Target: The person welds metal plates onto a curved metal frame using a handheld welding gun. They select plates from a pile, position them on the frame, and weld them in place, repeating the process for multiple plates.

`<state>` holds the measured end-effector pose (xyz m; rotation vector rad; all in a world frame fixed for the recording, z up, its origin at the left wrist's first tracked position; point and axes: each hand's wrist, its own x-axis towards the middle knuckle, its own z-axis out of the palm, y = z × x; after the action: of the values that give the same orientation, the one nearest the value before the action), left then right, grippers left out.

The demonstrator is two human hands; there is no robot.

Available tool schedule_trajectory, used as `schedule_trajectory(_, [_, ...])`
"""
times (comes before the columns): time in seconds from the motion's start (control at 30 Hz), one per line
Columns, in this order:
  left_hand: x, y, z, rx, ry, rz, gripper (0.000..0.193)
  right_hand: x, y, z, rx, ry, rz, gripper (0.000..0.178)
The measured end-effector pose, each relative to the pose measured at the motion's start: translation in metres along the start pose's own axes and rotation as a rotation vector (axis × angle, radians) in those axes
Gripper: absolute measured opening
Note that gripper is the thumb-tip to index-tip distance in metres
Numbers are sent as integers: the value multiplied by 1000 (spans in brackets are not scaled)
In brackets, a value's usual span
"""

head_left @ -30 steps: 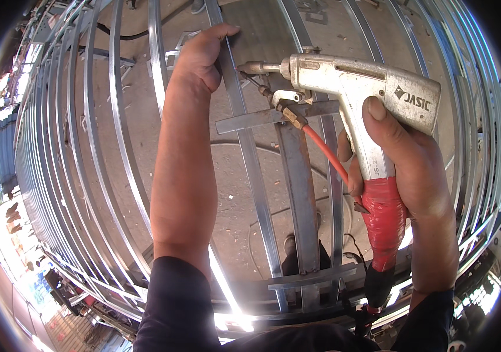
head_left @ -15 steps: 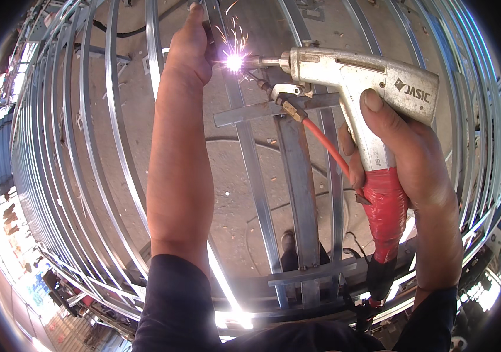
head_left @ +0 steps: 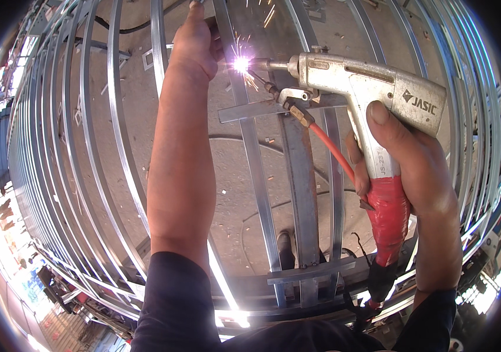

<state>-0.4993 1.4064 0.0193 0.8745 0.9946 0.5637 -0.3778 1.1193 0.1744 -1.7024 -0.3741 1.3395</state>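
My right hand is wrapped round the grip of a silver welding gun, its thumb along the body and the lower grip bound in red tape. A red hose runs from a brass fitting under the nozzle down to my fingers. At the nozzle tip a bright arc throws sparks against a long metal bar. My left hand reaches far forward, just left of the arc. Its fingers are closed at a dark edge beside the bar; what they grip is mostly hidden.
Rows of parallel metal bars span the view left and right. A short crosspiece lies across the middle bars, another nearer me. Between them runs a wider steel beam. Cables and scraps lie on the floor below.
The arc still burns, with the sparks in a different spread. The welding gun, my hands and the middle bars sit slightly further right in the view.
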Motion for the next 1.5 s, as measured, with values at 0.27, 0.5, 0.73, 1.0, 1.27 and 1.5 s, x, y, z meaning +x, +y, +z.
schedule_trajectory(0.27, [0,2,4,-3,3,-14,43,-6,-3,4,22,40,27,36])
schedule_trajectory(0.5, [1,2,7,-25,10,-28,36,-14,-3,-1,-129,100,-130,38])
schedule_trajectory(0.73, [-29,6,28,-51,19,-30,34,-34,-39,-5,-406,199,-315,43])
schedule_trajectory(1.0, [-4,-20,21,-44,-71,-9,25,4,-117,95,-342,364,-163,45])
schedule_trajectory(1.27, [-3,-8,22,-225,-97,-181,47,49,-56,103,-617,413,-348,68])
schedule_trajectory(1.5, [-8,-3,22,-319,-73,-235,58,66,-41,106,-698,458,-410,62])
